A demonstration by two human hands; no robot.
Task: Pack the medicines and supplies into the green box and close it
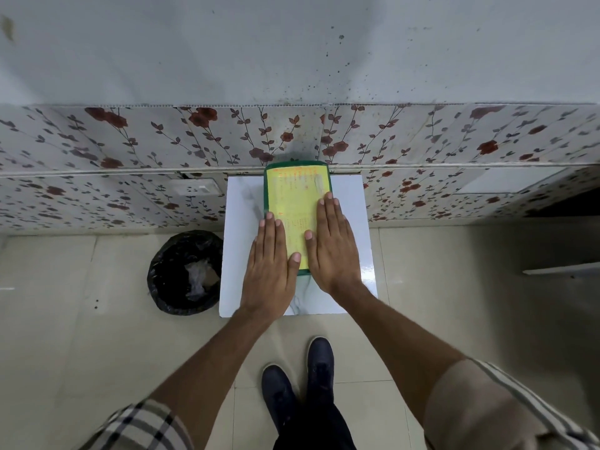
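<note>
The green box (293,186) lies flat on a small white marble-patterned table (242,222), its lid down and a yellow printed label covering the top. My left hand (269,271) rests palm-down on the box's near left part, fingers flat and together. Laid flat over its right side is my right hand (331,248), fingers stretched toward the far end. Neither hand grips anything. No medicines or supplies are in view; the box's inside is hidden.
A round bin with a black liner (185,274) stands on the tiled floor just left of the table. A flower-patterned wall with a white socket (196,188) runs behind the table. My dark shoes (298,384) stand in front of it.
</note>
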